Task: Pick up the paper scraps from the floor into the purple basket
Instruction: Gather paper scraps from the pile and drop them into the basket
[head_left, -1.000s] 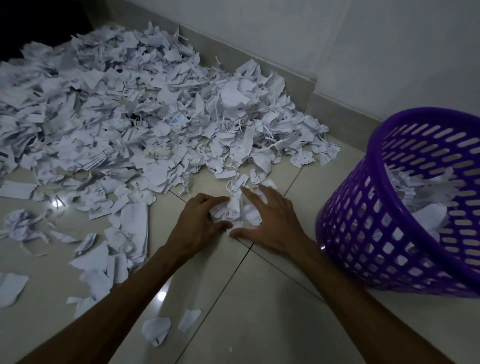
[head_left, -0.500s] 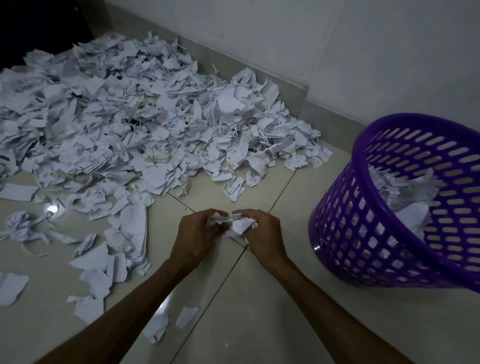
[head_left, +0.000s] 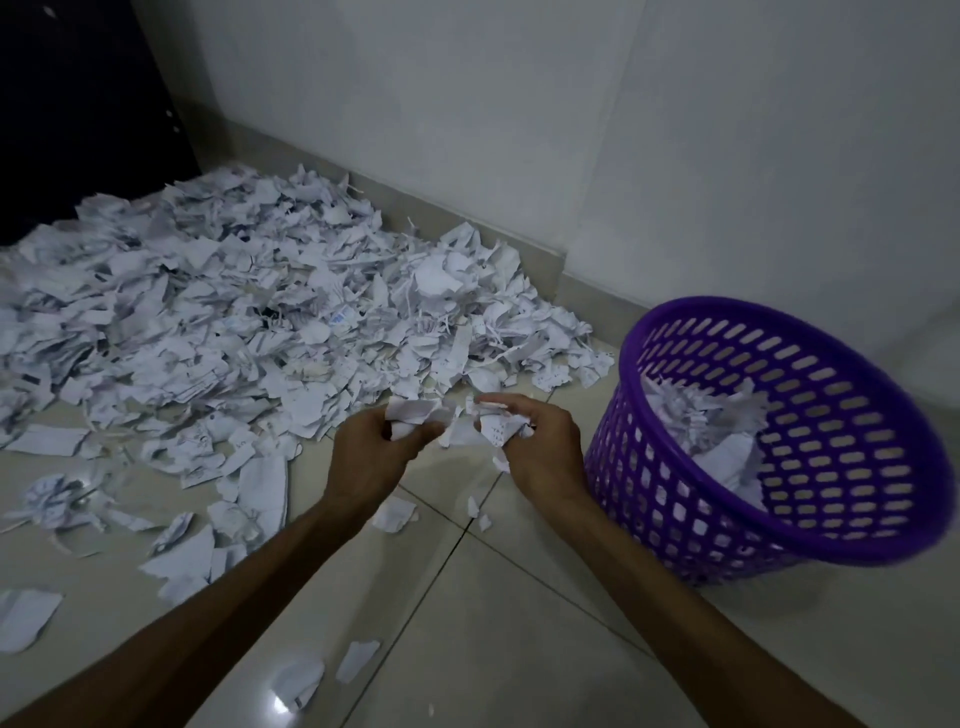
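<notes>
carrying a gathered handful: the left hand (head_left: 371, 457) and right hand (head_left: 540, 447) are each curled round crumpled paper scraps (head_left: 452, 423), lifted off the tiled floor (head_left: 493, 623), just left of the purple basket (head_left: 810, 540). next, i judge, comes a swing right over the rim and letting go without shedding bits. the basket is perforated plastic, round, tapered, already part filled. a big ragged heap of torn paper (head_left: 234, 332) remains far left by the wall (head_left: 519, 130).

Tiled floor (head_left: 493, 623): big paper scrap heap (head_left: 249, 332), stray scraps (head_left: 358, 660), purple basket (head_left: 675, 499) right.
</notes>
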